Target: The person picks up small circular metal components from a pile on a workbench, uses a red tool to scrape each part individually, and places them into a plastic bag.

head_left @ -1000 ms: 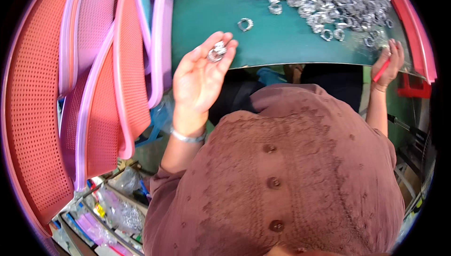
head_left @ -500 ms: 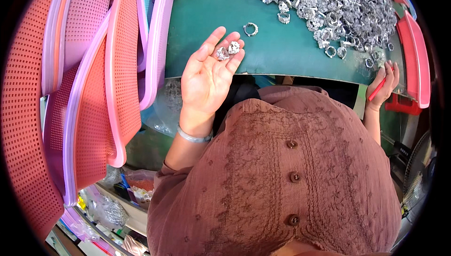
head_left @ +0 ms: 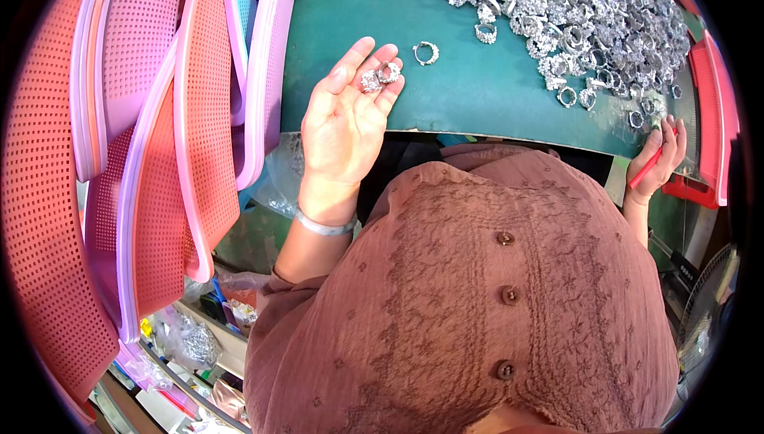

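Rings (head_left: 370, 81), two of them, lie side by side on the fingers of my left hand (head_left: 342, 128), palm up and spread, nothing clamped. Keep it level, fingertips slightly cupped, so neither rolls off. Right hand (head_left: 660, 155) pinches a red stick (head_left: 646, 168) by the table's (head_left: 358, 4) near edge; keep that tip off the pile (head_left: 565, 16). Loose ring (head_left: 433, 57) sits just beside my left fingertips: don't knock it.

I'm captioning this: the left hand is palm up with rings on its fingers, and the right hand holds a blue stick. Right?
The colour is wrong: the head view shows a red stick in the right hand. The rest stands.
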